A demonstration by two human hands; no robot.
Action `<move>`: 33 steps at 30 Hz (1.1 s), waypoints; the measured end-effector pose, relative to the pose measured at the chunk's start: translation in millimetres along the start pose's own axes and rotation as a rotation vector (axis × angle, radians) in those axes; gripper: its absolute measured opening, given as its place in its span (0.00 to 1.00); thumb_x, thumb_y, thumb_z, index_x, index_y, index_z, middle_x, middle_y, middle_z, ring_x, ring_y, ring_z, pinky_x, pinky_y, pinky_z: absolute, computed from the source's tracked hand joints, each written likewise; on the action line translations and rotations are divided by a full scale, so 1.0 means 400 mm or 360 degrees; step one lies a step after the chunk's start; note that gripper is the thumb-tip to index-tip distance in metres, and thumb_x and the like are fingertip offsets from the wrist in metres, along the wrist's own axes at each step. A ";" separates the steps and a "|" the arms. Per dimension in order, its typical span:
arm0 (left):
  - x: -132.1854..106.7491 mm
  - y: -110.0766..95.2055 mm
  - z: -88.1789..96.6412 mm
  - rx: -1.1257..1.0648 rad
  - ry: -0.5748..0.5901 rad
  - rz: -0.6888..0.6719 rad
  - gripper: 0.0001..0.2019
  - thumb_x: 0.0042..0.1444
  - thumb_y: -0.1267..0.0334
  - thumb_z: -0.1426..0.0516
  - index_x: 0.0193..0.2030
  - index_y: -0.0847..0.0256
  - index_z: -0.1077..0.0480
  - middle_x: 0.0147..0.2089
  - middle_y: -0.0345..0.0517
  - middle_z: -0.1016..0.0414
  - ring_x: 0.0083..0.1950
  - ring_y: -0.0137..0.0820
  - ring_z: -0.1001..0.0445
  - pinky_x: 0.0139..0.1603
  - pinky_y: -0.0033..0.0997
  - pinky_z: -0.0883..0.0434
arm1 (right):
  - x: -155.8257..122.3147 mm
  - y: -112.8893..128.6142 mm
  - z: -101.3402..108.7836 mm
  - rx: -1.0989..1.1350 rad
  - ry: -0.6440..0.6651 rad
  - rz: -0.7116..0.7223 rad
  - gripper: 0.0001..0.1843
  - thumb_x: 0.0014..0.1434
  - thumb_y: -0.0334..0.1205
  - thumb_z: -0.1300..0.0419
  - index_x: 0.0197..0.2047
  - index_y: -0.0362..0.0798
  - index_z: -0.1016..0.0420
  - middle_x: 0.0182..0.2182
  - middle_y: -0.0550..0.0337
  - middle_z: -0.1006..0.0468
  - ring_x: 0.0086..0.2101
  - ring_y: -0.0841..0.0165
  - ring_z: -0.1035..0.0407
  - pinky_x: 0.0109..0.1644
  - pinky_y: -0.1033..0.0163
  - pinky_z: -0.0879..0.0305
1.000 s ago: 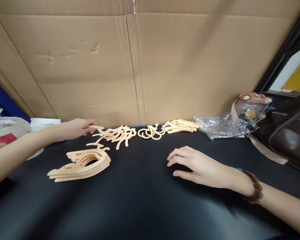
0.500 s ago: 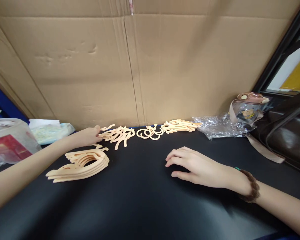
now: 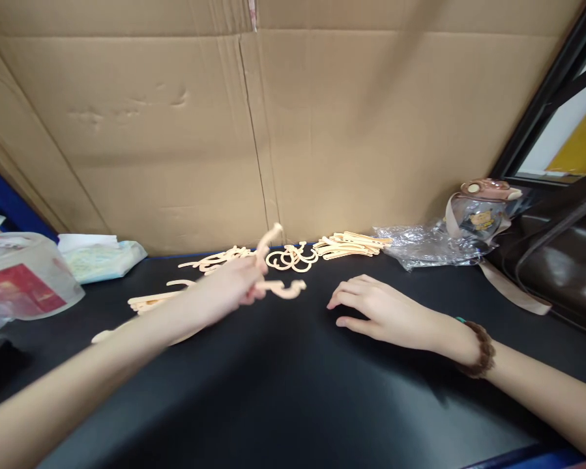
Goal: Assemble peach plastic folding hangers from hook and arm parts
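My left hand (image 3: 238, 283) is closed round beige curved plastic pieces, slightly blurred. One wavy end (image 3: 269, 242) sticks up above the fingers and a hooked end (image 3: 287, 289) points right; whether they belong to one piece or two I cannot tell. Under and behind my left forearm lies a stack of larger beige plastic pieces (image 3: 148, 301), mostly hidden. My right hand (image 3: 371, 306) hovers low over or rests on the black table, fingers loosely apart and holding nothing. Beyond the hands lie a pile of curved pieces (image 3: 212, 260), several hook-shaped pieces (image 3: 293, 258) and a heap of straight strips (image 3: 351, 245).
A cardboard wall (image 3: 175, 130) closes off the back of the black table (image 3: 283, 397). At right are crumpled clear plastic (image 3: 412, 247), a strapped bottle (image 3: 483, 208) and a dark brown bag (image 3: 561, 247). A white-and-red plastic bag (image 3: 26, 277) and a soft packet (image 3: 104, 260) stand left.
My left hand has moved right from the pile of curved pieces, carrying beige pieces over the table's middle. My right hand has stayed nearly in place.
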State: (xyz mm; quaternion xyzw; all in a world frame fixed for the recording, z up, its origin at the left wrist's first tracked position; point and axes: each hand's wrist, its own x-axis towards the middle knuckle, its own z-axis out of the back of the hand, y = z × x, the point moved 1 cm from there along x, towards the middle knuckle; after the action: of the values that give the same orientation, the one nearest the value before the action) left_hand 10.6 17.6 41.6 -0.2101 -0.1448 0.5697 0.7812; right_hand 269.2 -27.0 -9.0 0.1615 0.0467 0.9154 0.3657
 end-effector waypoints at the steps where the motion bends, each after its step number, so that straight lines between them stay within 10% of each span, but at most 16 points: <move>1: -0.020 -0.014 -0.035 -0.0024 0.0096 -0.0013 0.14 0.62 0.54 0.60 0.32 0.57 0.39 0.26 0.40 0.29 0.26 0.29 0.30 0.26 0.26 0.34 | 0.001 -0.007 0.002 -0.0036 -0.0009 -0.0023 0.12 0.65 0.44 0.46 0.47 0.49 0.27 0.42 0.56 0.25 0.43 0.63 0.33 0.51 0.55 0.39; 7: -0.104 -0.069 -0.129 0.0665 0.0337 -0.0016 0.09 0.59 0.62 0.56 0.38 0.55 0.36 0.29 0.44 0.24 0.29 0.38 0.24 0.26 0.34 0.37 | 0.001 -0.031 0.007 -0.0100 -0.0020 -0.0051 0.12 0.65 0.44 0.46 0.47 0.48 0.27 0.41 0.57 0.25 0.42 0.63 0.32 0.50 0.54 0.38; 16: -0.111 -0.116 -0.123 0.1220 0.0012 -0.0176 0.11 0.60 0.60 0.52 0.42 0.58 0.32 0.28 0.48 0.24 0.23 0.40 0.25 0.18 0.33 0.48 | -0.002 -0.026 0.005 -0.0110 0.0003 -0.0009 0.12 0.64 0.44 0.45 0.47 0.48 0.27 0.41 0.56 0.25 0.43 0.62 0.32 0.50 0.55 0.38; 24: 0.086 -0.107 -0.091 0.1524 -0.0245 -0.0759 0.12 0.59 0.75 0.50 0.47 0.65 0.30 0.47 0.56 0.26 0.48 0.41 0.28 0.34 0.33 0.33 | -0.004 -0.024 0.007 -0.0135 0.0009 0.0024 0.11 0.64 0.42 0.45 0.46 0.48 0.27 0.41 0.57 0.25 0.42 0.63 0.32 0.51 0.56 0.39; 33: 0.256 -0.048 -0.145 0.1655 -0.0374 -0.1139 0.08 0.58 0.77 0.46 0.38 0.67 0.27 0.42 0.54 0.25 0.47 0.40 0.29 0.43 0.35 0.35 | -0.003 -0.016 0.015 -0.0159 0.0055 -0.0001 0.11 0.64 0.41 0.44 0.47 0.47 0.27 0.41 0.57 0.26 0.42 0.63 0.33 0.51 0.56 0.40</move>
State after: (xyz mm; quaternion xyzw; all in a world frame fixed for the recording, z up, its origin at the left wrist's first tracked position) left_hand 85.2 100.6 -0.5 0.3214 0.0048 0.2887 0.9019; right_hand 276.0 -23.4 -4.9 0.1271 0.0074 0.9192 0.3726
